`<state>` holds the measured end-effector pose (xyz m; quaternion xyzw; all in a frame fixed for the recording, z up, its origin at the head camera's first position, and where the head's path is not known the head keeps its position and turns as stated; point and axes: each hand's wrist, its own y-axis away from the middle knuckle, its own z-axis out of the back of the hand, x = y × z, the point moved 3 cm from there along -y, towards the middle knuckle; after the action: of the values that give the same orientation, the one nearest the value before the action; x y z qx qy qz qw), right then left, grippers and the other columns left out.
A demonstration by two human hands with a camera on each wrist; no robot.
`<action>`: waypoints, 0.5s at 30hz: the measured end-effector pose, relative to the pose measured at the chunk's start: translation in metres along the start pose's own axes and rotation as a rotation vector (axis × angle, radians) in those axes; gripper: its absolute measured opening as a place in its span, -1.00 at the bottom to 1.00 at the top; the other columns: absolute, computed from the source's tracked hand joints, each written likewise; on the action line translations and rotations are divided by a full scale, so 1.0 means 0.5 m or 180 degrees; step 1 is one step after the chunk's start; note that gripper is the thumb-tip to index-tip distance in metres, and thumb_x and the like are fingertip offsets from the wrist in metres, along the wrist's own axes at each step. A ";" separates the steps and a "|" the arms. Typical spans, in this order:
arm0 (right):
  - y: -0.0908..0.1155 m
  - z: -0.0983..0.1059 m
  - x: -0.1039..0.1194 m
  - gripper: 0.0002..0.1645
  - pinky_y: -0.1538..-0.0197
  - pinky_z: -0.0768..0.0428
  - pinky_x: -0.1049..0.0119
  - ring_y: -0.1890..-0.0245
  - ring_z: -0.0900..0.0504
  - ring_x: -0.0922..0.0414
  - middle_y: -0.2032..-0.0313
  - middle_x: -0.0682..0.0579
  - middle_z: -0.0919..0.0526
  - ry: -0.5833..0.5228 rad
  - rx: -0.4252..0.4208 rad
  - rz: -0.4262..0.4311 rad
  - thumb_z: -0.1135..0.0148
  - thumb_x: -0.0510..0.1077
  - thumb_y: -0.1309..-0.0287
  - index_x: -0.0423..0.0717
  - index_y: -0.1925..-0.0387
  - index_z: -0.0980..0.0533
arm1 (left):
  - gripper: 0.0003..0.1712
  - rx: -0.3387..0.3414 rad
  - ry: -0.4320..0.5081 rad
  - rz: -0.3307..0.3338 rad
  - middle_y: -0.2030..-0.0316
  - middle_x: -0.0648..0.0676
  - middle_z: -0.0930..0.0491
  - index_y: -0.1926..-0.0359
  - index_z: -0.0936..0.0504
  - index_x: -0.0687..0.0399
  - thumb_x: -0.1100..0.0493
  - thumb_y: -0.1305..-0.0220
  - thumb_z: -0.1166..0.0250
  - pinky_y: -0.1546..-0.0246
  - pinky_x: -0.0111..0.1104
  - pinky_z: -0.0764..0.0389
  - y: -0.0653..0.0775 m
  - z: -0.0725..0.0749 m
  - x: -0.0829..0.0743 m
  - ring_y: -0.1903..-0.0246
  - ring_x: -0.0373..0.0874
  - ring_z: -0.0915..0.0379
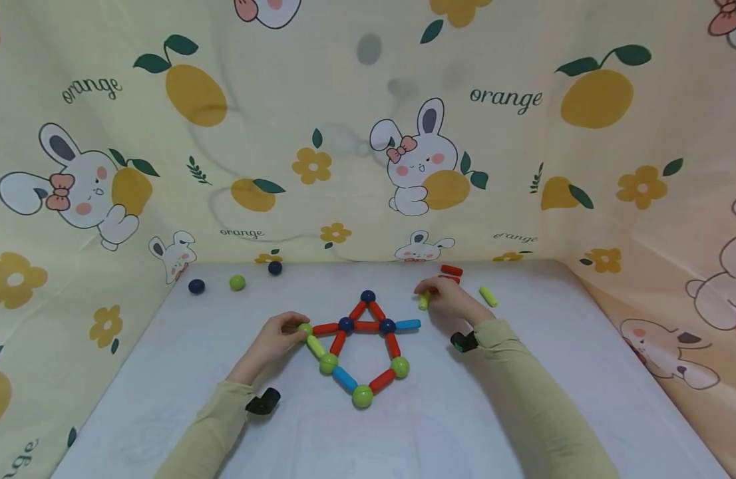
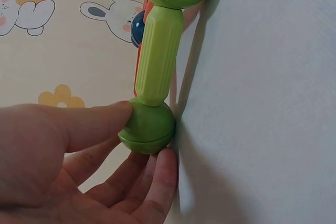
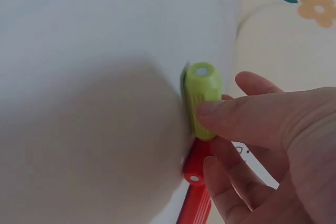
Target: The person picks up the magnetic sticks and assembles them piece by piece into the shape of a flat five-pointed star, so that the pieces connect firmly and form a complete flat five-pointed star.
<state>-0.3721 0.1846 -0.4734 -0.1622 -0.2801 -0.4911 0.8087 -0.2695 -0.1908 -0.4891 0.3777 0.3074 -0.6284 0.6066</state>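
Head view: I take the joined frame (image 1: 368, 326) of rods and balls as my landmark, and from a distance I read everything against it. At its left tip, the left hand (image 1: 280, 336) has its thumb and fingers clamped on the corner green ball (image 1: 305, 329), which joins a red rod and a lime one. Beyond the frame's right side, the right hand (image 1: 454, 299) pinches a loose lime rod (image 1: 424, 301), thumb along it and fingers behind; the right wrist view shows it close to a red rod, though I cannot tell whether they touch. A spare lime rod (image 1: 488, 297) lies farther right of the frame. I judge the step in hand to be picking up a rod while the left hand steadies the structure. On the frame's right, a blue rod (image 1: 408, 324) sticks out with no ball on its far end, while the left side is closed into a triangle. To my mind, the next move calls for bringing the pinched rod to that unfinished side, probably with a ball too; a loose green ball (image 1: 237, 283) sits behind and left of the frame. A light touch matters, since a bump could loosen the joints.
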 end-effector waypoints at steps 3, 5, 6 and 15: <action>0.006 0.001 -0.001 -0.59 -0.12 -0.49 0.04 0.04 -0.47 0.00 0.09 0.01 -0.58 0.0054 -0.0002 0.0001 -0.12 -0.50 -0.10 -0.10 0.07 -0.61 | -0.71 -0.0009 -0.0016 0.0004 0.05 0.09 -0.58 -0.01 -0.58 0.18 0.31 -0.25 -0.28 -0.05 -0.11 -0.49 0.000 -0.001 -0.002 0.03 0.00 -0.48; 0.011 0.001 -0.004 -0.57 -0.10 -0.49 0.03 0.05 -0.48 0.00 0.11 0.03 -0.58 0.0076 0.0011 0.0017 -0.09 -0.52 -0.08 -0.09 0.11 -0.62 | -0.70 -0.0017 -0.0024 0.0007 0.05 0.09 -0.58 -0.01 -0.59 0.18 0.32 -0.24 -0.28 -0.05 -0.11 -0.49 -0.001 -0.002 -0.003 0.04 0.00 -0.48; 0.014 0.001 -0.005 -0.56 -0.10 -0.50 0.04 0.06 -0.48 0.01 0.13 0.04 -0.59 0.0075 0.0023 0.0012 -0.08 -0.53 -0.07 -0.08 0.13 -0.63 | -0.70 -0.0020 -0.0036 0.0009 0.05 0.09 -0.58 -0.01 -0.59 0.18 0.31 -0.24 -0.29 -0.05 -0.11 -0.49 -0.001 -0.003 -0.003 0.03 0.00 -0.48; 0.046 0.002 -0.014 -0.58 0.01 -0.51 0.11 0.16 -0.47 0.05 0.23 0.12 -0.59 0.0044 0.0301 0.0032 -0.15 -0.52 -0.04 0.02 0.24 -0.65 | -0.70 -0.0007 -0.0073 0.0066 0.04 0.10 -0.58 -0.02 -0.58 0.17 0.29 -0.25 -0.29 -0.06 -0.10 -0.48 0.000 -0.005 0.001 0.01 0.03 -0.47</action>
<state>-0.3548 0.2006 -0.4768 -0.1218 -0.2966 -0.4744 0.8198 -0.2692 -0.1889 -0.4908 0.3730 0.2972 -0.6260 0.6170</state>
